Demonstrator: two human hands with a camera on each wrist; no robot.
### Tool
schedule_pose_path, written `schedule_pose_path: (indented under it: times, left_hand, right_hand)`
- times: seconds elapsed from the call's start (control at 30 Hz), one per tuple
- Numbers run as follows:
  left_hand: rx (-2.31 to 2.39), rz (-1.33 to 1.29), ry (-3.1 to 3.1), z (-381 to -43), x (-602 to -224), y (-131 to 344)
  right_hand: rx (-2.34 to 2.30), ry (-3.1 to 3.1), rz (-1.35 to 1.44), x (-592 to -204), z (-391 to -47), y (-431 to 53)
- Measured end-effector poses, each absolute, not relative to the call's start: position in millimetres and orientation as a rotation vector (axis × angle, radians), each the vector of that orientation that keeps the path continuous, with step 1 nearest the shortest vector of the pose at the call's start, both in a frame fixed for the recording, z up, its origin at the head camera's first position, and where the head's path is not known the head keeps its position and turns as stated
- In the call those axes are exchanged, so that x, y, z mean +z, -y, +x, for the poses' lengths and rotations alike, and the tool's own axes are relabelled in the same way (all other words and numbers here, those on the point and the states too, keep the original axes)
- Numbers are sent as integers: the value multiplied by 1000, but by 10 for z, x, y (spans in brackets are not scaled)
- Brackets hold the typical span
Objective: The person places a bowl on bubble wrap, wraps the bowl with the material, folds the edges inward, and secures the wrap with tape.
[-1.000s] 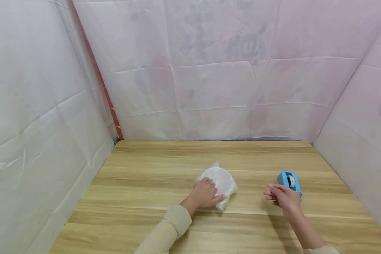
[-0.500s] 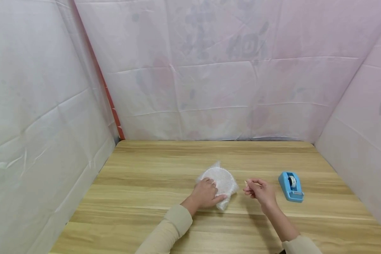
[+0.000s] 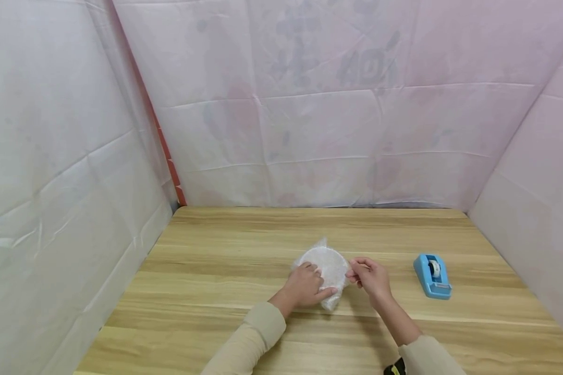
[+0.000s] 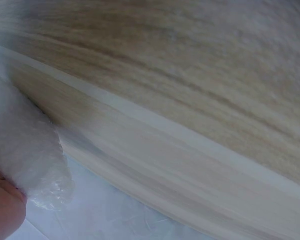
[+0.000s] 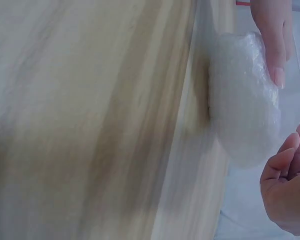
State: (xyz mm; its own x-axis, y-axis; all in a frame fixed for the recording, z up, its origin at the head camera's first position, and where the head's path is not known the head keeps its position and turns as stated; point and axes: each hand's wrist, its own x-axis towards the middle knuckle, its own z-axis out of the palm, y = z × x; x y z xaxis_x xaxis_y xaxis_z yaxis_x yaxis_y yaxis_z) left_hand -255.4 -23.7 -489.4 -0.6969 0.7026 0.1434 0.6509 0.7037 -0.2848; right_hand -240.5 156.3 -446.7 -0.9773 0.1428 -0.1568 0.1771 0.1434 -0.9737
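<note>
A round, flattish bundle in bubble wrap [image 3: 329,264] lies on the table, one wrapped corner poking out at the back. My left hand [image 3: 304,285] rests on its near left part, thumb stretched along the near edge; the left wrist view catches only part of that hand [image 4: 5,212] beside the bundle. At the bundle's right edge is my right hand [image 3: 370,277], thumb and fingertips pinched together on a small piece of clear tape that is barely visible now. In the right wrist view, the bundle [image 5: 242,100] stands out as thick and rounded, with my right fingertips close by.
A blue tape dispenser [image 3: 432,277] with a white-cored roll stands to the right of my right hand. Pale sheets [image 3: 309,130] hang behind and along both sides of the wooden table [image 3: 216,260].
My right hand has moved left from the tape dispenser to the right edge of the bundle, carrying the piece of tape. The left hand has stayed on the bundle.
</note>
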Motion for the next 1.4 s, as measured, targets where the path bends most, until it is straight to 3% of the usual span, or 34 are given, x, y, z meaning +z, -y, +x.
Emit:
schedule_pose_path:
  times: [0.53,1.0,1.4]
  left_hand:
    - [285,-1056,2693,-2578,-4906,236]
    - [174,-1089,2773,-2552,-4856,234]
    - [217,-1077,2671,-2533,-4858,231]
  right_hand:
    - [-2008,-2367,188,-4444,-2619,-1222]
    - [-1217,-2842,-158,-4530,-2782,-1046]
    - [-868,-2936,-20,-4508,-2761,-952]
